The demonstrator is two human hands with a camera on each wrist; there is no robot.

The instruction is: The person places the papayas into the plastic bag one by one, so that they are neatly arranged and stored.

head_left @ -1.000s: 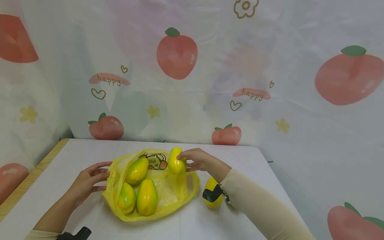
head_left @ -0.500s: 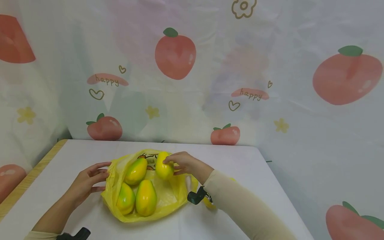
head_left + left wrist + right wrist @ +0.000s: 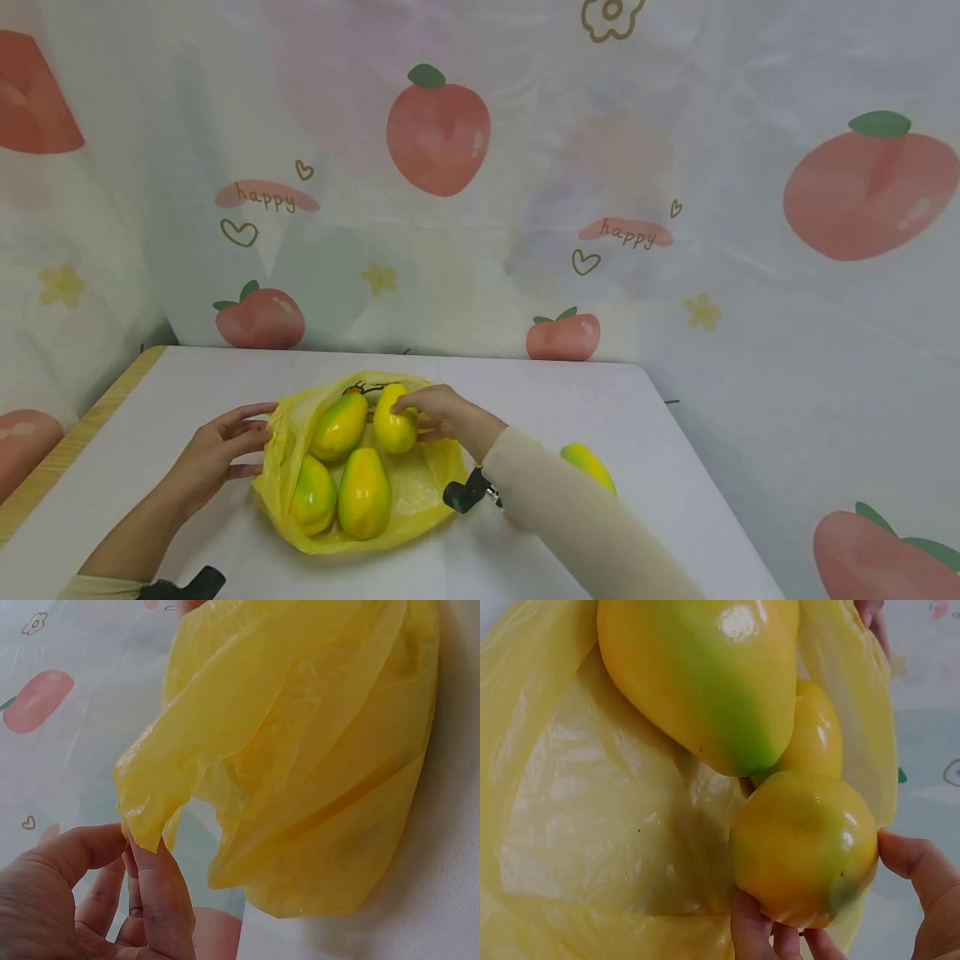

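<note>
A yellow plastic bag [image 3: 420,492] lies on the table with its mouth spread open. Inside it rest a mango at the back [image 3: 341,427], a mango at the left [image 3: 313,496] and a mango at the front [image 3: 365,494], all yellow-green and glossy. My right hand [image 3: 450,417] grips one more mango [image 3: 802,847] between thumb and fingers, within the bag's opening near the back mango. At the bag's left side, my left hand [image 3: 213,454] pinches the plastic edge, as the left wrist view shows at the fingertips [image 3: 161,889].
Another mango [image 3: 590,467] lies on the white-covered table [image 3: 660,533] to the right, partly behind my right sleeve [image 3: 555,508]. A fruit-printed backdrop [image 3: 480,250] rises behind the table. Bare wood [image 3: 112,400] shows along the left edge.
My right hand has carried its mango leftward and slightly down, from the bag's right rear over to the back mango. The left hand keeps its place on the bag's edge.
</note>
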